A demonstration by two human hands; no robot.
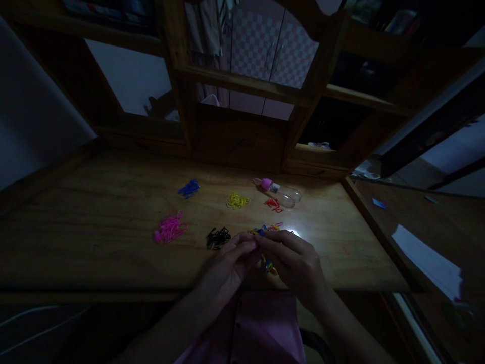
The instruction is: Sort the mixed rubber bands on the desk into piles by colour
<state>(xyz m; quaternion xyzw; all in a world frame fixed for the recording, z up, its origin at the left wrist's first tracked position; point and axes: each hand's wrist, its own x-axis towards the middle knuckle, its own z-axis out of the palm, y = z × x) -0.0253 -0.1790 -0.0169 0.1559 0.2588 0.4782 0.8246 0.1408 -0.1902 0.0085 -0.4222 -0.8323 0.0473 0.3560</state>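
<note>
Left hand (231,265) and right hand (299,258), fingertips together, can't tell what's pinched, over multicoloured clips (268,265) near tabletop's (113,202) front edge; light fingertip work should avoid scattering them.

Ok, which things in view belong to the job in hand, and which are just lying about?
Seemingly in use:
mixed-colour clips at the left hand and right hand
pink clips
black clips
blue clips
yellow clips
red clips

Apparently just lying about:
clear bottle
white papers
blue card
</note>
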